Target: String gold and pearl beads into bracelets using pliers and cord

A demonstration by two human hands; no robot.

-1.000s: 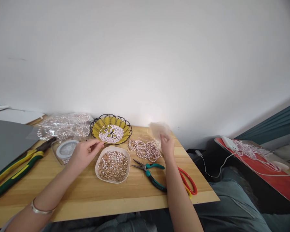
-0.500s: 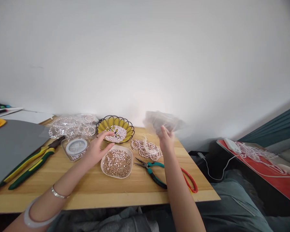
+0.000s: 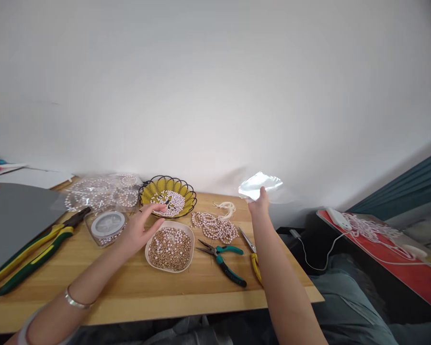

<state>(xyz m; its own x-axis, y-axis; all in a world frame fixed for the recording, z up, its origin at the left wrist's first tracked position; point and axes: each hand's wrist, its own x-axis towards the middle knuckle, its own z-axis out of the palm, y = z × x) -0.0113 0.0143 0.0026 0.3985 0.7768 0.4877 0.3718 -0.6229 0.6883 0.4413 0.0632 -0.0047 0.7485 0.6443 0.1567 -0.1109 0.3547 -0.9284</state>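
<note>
My right hand [image 3: 260, 205] is stretched over the table's far right corner, fingers closed on a clear plastic bag [image 3: 260, 185] held in the air near the wall. My left hand [image 3: 143, 224] hovers with loosely spread fingers between the yellow wire bowl of pearls [image 3: 168, 198] and the white dish of gold and pearl beads [image 3: 170, 247]; it holds nothing I can see. Pearl strands [image 3: 214, 226] and a bunch of white threads [image 3: 227, 208] lie on the wooden table [image 3: 129, 292] just left of my right forearm.
Teal-handled pliers [image 3: 222, 259] and yellow-handled scissors [image 3: 253, 256] lie by my right arm. A clear box with a cord spool [image 3: 106, 224], bagged pearl strands [image 3: 100, 192] and large green-yellow cutters [image 3: 32, 251] sit left. A red board with white cable [image 3: 384, 249] stands to the right.
My right hand lifted the clear bag off the threads and carried it right, toward the table's far corner. The left hand moved from the spool box to the bowls. The camera view shifted slightly.
</note>
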